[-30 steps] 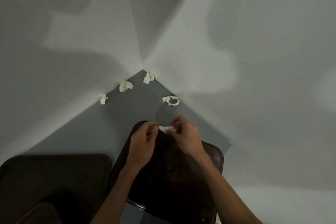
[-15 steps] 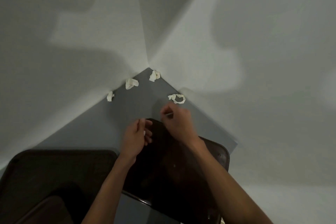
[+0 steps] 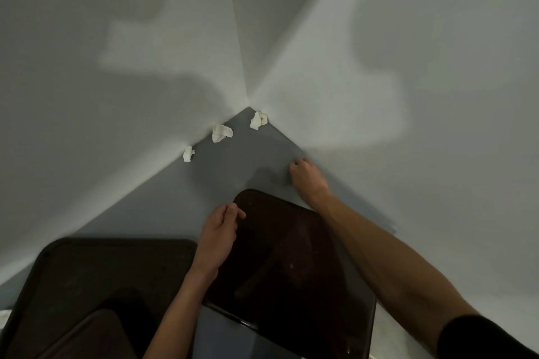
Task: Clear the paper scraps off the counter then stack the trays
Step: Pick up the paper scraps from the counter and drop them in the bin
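Paper scraps [image 3: 222, 133] are noted far-left of the nearer right hand [image 3: 304, 176]; its fingers, like the left hand's [image 3: 218, 232], are curled, contents undetermined.

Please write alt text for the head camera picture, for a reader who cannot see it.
A person's right hand reaches with curled fingers onto a grey counter in a wall corner, while the left hand hovers over a dark tray. Three crumpled paper scraps lie along the walls; a second dark tray sits left.
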The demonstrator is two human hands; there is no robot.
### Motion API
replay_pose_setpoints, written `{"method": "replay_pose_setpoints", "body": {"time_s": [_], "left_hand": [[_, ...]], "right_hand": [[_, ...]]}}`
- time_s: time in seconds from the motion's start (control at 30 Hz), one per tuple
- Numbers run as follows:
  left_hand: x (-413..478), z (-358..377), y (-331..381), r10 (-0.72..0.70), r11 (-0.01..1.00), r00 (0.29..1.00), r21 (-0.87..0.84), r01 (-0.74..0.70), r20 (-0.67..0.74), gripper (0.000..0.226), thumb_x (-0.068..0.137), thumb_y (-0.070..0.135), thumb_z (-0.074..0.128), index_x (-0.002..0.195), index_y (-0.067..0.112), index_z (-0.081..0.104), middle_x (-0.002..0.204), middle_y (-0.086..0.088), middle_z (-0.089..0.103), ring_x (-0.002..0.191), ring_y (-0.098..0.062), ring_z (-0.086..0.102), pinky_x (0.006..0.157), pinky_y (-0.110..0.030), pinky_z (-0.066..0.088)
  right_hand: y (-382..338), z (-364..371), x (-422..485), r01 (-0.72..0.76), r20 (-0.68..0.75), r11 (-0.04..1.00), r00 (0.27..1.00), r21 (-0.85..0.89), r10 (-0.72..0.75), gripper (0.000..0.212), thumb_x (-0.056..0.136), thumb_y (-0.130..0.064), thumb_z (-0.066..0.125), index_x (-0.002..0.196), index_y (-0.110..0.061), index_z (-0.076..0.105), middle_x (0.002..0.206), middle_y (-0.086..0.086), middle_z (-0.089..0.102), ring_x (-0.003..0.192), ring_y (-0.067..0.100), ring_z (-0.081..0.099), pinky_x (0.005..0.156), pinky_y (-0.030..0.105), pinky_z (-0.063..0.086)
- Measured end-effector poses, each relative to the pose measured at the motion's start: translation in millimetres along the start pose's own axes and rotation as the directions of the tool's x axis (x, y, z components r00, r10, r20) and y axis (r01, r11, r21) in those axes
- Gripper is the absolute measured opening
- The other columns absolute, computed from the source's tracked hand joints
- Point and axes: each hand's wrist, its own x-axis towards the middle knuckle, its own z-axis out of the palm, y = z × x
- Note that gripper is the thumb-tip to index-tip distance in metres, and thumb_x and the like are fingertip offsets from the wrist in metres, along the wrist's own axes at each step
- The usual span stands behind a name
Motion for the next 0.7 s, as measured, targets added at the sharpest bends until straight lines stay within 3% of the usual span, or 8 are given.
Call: {"method": "replay_pose_setpoints", "body": {"time_s": [0.13, 0.23, 0.33, 0.4, 0.53, 0.6, 0.7], "left_hand": [[-6.0, 9.3, 5.0, -0.015, 1.0, 0.999, 0.007, 0.014, 0.035, 0.034, 0.109, 0.04, 0.044, 0.095, 0.017, 0.066, 0.066, 0.005, 0.043, 0.06, -0.009, 0.042, 0.053, -0.024, 0.036], [-12.4, 26.8, 10.4, -0.012, 1.0, 0.997, 0.019, 0.011, 0.076, 0.035, 0.109, 0.039, 0.043, 0.098, 0.013, 0.065, 0.07, 0.002, 0.046, 0.064, -0.01, 0.044, 0.058, -0.026, 0.038], [-18.4, 49.7, 11.6, 0.004, 0.998, 0.994, 0.056, -0.01, 0.106, 0.035, 0.108, 0.041, 0.044, 0.093, 0.018, 0.065, 0.068, 0.007, 0.049, 0.06, -0.009, 0.045, 0.058, -0.028, 0.039], [-25.3, 66.7, 10.7, 0.017, 0.997, 0.99, 0.069, -0.027, 0.138, 0.035, 0.108, 0.042, 0.044, 0.091, 0.019, 0.065, 0.064, 0.01, 0.048, 0.055, -0.007, 0.044, 0.054, -0.026, 0.036], [-53.8, 103.4, 11.1, 0.026, 0.994, 0.971, 0.102, -0.051, 0.236, 0.034, 0.108, 0.041, 0.044, 0.093, 0.019, 0.066, 0.067, 0.008, 0.048, 0.056, -0.007, 0.043, 0.055, -0.027, 0.036], [-74.9, 122.2, 9.6, 0.041, 0.99, 0.957, 0.118, -0.077, 0.288, 0.033, 0.107, 0.042, 0.045, 0.092, 0.021, 0.065, 0.067, 0.009, 0.049, 0.057, -0.006, 0.045, 0.058, -0.03, 0.039], [-114.9, 151.8, 4.8, 0.058, 0.987, 0.925, 0.114, -0.109, 0.375, 0.032, 0.107, 0.045, 0.044, 0.093, 0.024, 0.065, 0.069, 0.007, 0.049, 0.06, -0.007, 0.046, 0.06, -0.033, 0.04]], "right_hand": [[19.0, 10.7, -30.0, -0.097, -0.019, 0.994, 0.995, 0.046, 0.098, 0.018, 0.101, -0.005, 0.052, 0.108, 0.004, 0.066, 0.118, 0.026, 0.062, 0.111, 0.043, 0.062, 0.09, 0.045, 0.05], [35.1, 6.4, -54.5, -0.244, -0.001, 0.931, 0.967, 0.273, 0.253, 0.017, 0.097, -0.006, 0.059, 0.105, 0.003, 0.07, 0.115, 0.027, 0.066, 0.106, 0.044, 0.066, 0.089, 0.044, 0.053], [47.5, -7.7, -91.5, -0.37, 0.013, 0.781, 0.907, 0.503, 0.421, 0.014, 0.091, -0.003, 0.065, 0.098, -0.004, 0.078, 0.101, 0.022, 0.076, 0.1, 0.037, 0.071, 0.087, 0.034, 0.053], [52.6, -20.9, -128.4, -0.385, -0.016, 0.69, 0.867, 0.613, 0.498, 0.016, 0.088, -0.007, 0.072, 0.097, -0.015, 0.082, 0.09, 0.008, 0.079, 0.091, 0.027, 0.073, 0.081, 0.024, 0.05], [56.9, -39.8, -224.6, -0.365, -0.021, 0.52, 0.804, 0.772, 0.594, 0.015, 0.086, -0.024, 0.078, 0.096, -0.034, 0.084, 0.068, -0.019, 0.069, 0.069, 0.001, 0.064, 0.066, 0.015, 0.044], [59.6, -42.4, -274.7, -0.36, 0.018, 0.404, 0.765, 0.841, 0.644, 0.016, 0.084, -0.025, 0.08, 0.093, -0.037, 0.083, 0.067, -0.017, 0.07, 0.063, 0.001, 0.061, 0.061, 0.017, 0.044], [64.8, -37.8, -350.4, -0.372, 0.056, 0.316, 0.72, 0.873, 0.692, 0.02, 0.085, -0.023, 0.08, 0.095, -0.039, 0.083, 0.07, -0.004, 0.073, 0.058, 0.003, 0.053, 0.06, 0.021, 0.045]]}}
